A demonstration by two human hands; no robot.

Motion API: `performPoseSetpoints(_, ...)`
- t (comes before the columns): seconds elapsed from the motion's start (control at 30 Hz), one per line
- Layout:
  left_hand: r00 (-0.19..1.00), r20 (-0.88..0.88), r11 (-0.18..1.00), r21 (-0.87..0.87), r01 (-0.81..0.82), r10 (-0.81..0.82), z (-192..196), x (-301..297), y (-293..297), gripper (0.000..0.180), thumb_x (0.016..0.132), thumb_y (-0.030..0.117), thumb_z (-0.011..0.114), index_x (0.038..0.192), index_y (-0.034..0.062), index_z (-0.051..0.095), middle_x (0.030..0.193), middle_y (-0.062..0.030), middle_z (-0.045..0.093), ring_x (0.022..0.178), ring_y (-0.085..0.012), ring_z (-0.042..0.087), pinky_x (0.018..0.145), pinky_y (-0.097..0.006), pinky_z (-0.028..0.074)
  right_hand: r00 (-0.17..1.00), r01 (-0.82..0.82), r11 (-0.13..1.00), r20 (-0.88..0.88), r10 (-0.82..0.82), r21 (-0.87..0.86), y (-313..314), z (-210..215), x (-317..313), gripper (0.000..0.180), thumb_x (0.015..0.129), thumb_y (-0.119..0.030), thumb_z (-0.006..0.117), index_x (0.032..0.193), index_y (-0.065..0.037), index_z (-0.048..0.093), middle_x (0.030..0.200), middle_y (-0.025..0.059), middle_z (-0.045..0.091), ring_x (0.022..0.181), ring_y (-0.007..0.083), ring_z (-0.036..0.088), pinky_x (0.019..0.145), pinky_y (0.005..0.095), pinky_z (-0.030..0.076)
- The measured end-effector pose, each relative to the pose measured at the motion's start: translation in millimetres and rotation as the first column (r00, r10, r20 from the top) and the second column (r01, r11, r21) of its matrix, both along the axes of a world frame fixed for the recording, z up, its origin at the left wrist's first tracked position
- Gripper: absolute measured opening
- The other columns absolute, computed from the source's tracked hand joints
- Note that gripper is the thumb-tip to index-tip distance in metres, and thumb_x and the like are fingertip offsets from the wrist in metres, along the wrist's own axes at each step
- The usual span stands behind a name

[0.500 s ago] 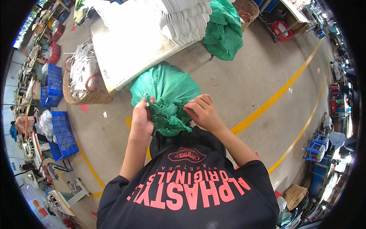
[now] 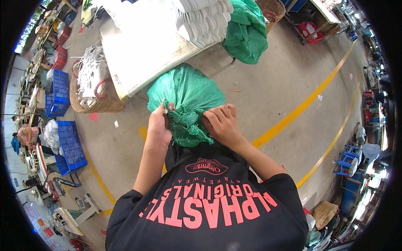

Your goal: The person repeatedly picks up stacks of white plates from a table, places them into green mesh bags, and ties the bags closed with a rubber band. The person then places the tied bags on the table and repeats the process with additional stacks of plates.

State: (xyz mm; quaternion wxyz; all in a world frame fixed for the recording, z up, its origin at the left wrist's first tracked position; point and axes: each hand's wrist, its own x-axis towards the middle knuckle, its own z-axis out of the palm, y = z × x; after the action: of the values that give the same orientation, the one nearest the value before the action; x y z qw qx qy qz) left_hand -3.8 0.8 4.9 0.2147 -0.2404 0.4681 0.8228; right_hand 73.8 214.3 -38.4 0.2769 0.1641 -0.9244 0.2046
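Note:
A full green woven sack (image 2: 188, 85) stands in front of me, against the table's near edge. Its gathered, frayed mouth bunches up toward my body between my hands. My left hand (image 2: 159, 126) is closed on the left side of that mouth, thumb up, with a twist of green cloth and a small whitish bit at the fingertips. On the other side my right hand (image 2: 222, 124) has its fingers curled and pressed against the bunched cloth; its fingertips are partly hidden behind the sack's folds.
Ahead is a table (image 2: 134, 67) with stacked white curved pieces (image 2: 203, 21). Another green sack (image 2: 247, 35) hangs by its right end. A wicker basket (image 2: 100, 104) of white strips stands left, near blue crates (image 2: 71, 146). Yellow lines (image 2: 289, 119) mark the floor.
The sack's mouth has been drawn in tighter and its frayed edge bunched smaller. My right hand has closed in on the cloth, and my left hand has shifted slightly right.

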Motion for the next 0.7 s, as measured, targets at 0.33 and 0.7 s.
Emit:
performPoseSetpoints(0.33, 1.0, 0.005, 1.0, 0.006, -0.007, 0.007, 2.0, 0.6, 2.2, 0.027, 0.111, 0.023, 0.038, 0.097, 0.009, 0.056, 0.093, -0.0016, 0.058, 0.09, -0.0177, 0.055, 0.086, -0.035, 0.048, 0.991, 0.122, 0.991, 0.041, -0.124, 0.045, -13.1, -2.7, -4.3, 0.035, 0.078, -0.025, 0.082, 0.104, -0.013, 0.061, 0.095, -0.0011, 0.06, 0.095, 0.0204, 0.059, 0.099, 0.0493, 0.036)
performPoseSetpoints(0.7, 0.999, -0.033, 0.999, 0.046, 0.012, -0.01, -1.2, 2.3, -2.8, 0.022, 0.112, 0.023, 0.038, 0.105, 0.0085, 0.053, 0.093, -0.0021, 0.057, 0.093, -0.0187, 0.055, 0.09, -0.036, 0.048, 0.989, 0.129, 0.992, 0.072, -0.129, 0.009, -6.5, 22.4, 5.9, 0.022, 0.086, -0.021, 0.078, 0.105, -0.016, 0.067, 0.099, -0.0025, 0.063, 0.095, 0.0183, 0.06, 0.105, 0.0475, 0.033)
